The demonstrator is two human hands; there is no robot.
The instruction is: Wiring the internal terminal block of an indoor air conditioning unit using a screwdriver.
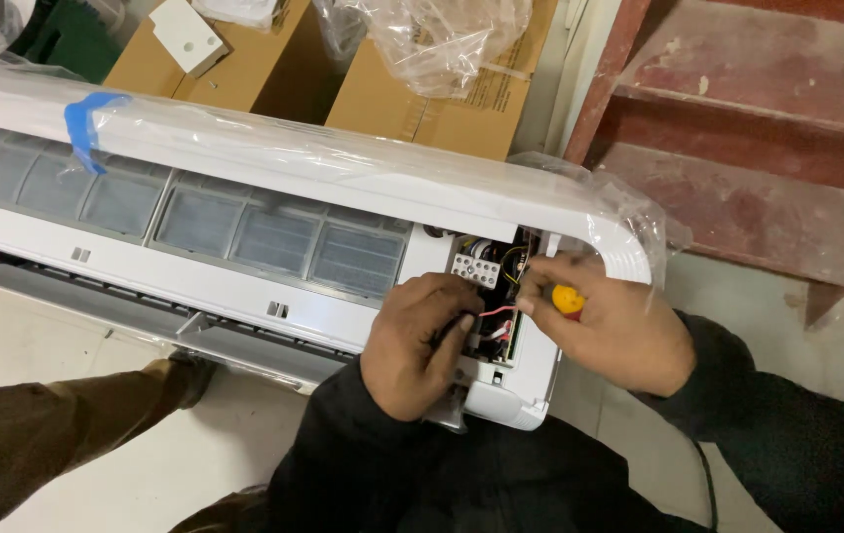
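Observation:
A white indoor air-conditioner unit (274,296) lies on the floor with its front cover (343,163) lifted, still in clear film. At its right end an open electrical compartment (489,281) shows a white terminal block and red, yellow and black wires. My left hand (417,341) rests on that compartment, fingers curled around a black cable. My right hand (605,321) grips a screwdriver with a yellow handle (568,299), its tip hidden toward the terminals.
Mesh filter panels (195,212) run along the unit, with blue tape (86,123) on the cover. Cardboard boxes (432,109) and clear plastic wrap stand behind. Red steps (748,158) rise at the right. My brown-trousered leg (57,434) lies at lower left.

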